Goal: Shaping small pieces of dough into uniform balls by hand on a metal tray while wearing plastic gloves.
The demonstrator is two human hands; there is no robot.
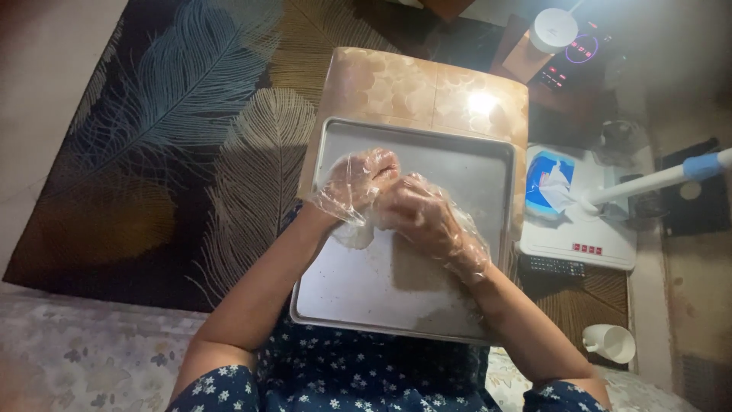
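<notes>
Clear plastic film, loose and crinkled, covered both hands as disposable gloves. The left hand (354, 181) and right hand (418, 210) met above the upper middle of a rectangular grey metal baking tray (457, 164), fingers curled inward and pressed against each other. A pale lump of dough (354, 233) showed just below the left wrist, partly hidden, and both hands appeared to be closed around it; how much of it sat in either palm could not be told. The tray rested on a small beige marbled tabletop (412, 84), and a thin dusting of flour and a few specks lay across the tray's lower half.

Below the tray was the person's dark blue clothing with small white flowers. A dark rug with large feather patterns (175, 137) spread to the left. To the right sat a white flat appliance with red indicator lights (587, 240), a black remote control (555, 266) just beside it, and a white mug (610, 342) lying on its side nearer the person.
</notes>
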